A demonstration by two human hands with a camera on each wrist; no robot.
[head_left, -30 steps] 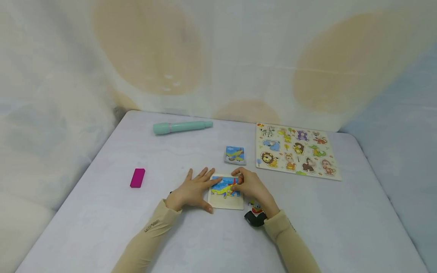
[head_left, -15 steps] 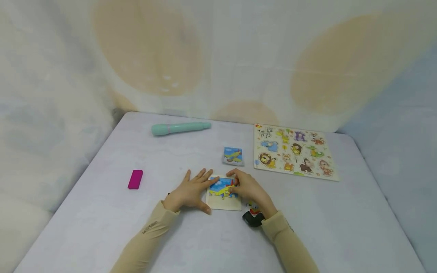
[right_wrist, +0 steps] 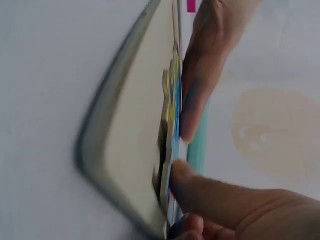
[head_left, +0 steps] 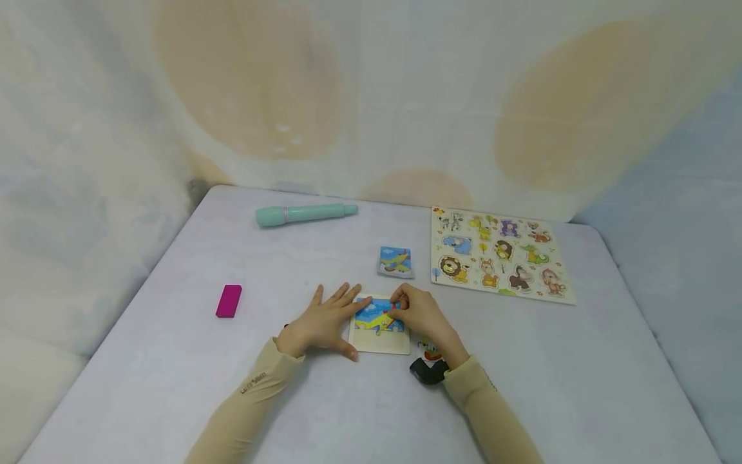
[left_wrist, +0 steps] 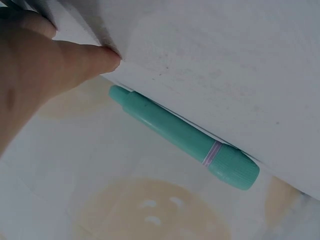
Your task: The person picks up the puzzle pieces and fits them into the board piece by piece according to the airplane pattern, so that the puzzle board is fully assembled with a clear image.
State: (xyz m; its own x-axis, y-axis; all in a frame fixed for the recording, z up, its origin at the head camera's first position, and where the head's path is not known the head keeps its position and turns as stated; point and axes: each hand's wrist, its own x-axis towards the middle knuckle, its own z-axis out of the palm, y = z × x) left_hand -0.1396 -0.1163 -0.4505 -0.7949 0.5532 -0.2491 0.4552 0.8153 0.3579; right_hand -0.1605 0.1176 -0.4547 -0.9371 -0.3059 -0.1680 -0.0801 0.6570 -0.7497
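A small square jigsaw tray [head_left: 379, 343] lies in front of me, its bare wooden part nearest me. Blue and yellow airplane puzzle pieces [head_left: 367, 314] fill its upper part. My left hand [head_left: 324, 325] lies spread at the tray's left side, index fingertip over the pieces. At the upper right of the picture, my right hand [head_left: 423, 316] pinches a puzzle piece [right_wrist: 166, 180] between thumb and curled fingers. In the right wrist view that piece stands slightly raised over the tray, the thumb on its face. The left wrist view shows only part of the left hand [left_wrist: 55, 65].
Behind the tray lies a small airplane picture block [head_left: 396, 261]. An animal puzzle board [head_left: 503, 256] is at back right, a teal flashlight-like tube [head_left: 307, 214] at back left. A magenta block [head_left: 228, 301] lies left. A black curved thing [head_left: 428, 372] sits by the right wrist.
The right thumb and fingers have shifted slightly at the puzzle's right side, and the piece there sits a little differently. The left hand stays spread in place.
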